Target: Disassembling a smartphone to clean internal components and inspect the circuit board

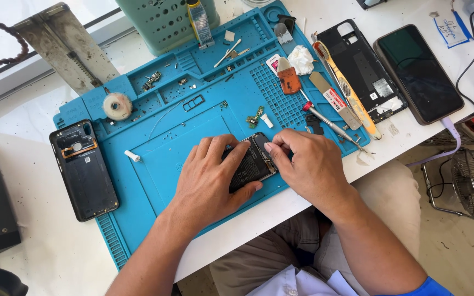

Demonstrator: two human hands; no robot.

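I have the opened black smartphone with its back removed lying on the blue silicone repair mat, near the mat's near right edge, and both my hands are on it. My left hand lies over the phone's left side, its grip clamped on the body, thumb along the near edge and fingers curled over the far edge. My right hand comes in from the right, its grip pinched together at the phone's upper right corner; whether something small sits between those fingertips I cannot tell. I judge this to be fine work inside the open phone, at the top of its board. The next move, as I read it, calls for a steady left hold and very small, careful fingertip motion on the right. A red-handled metal screwdriver lies just beyond my right hand, and a small green circuit board rests on the mat farther away.
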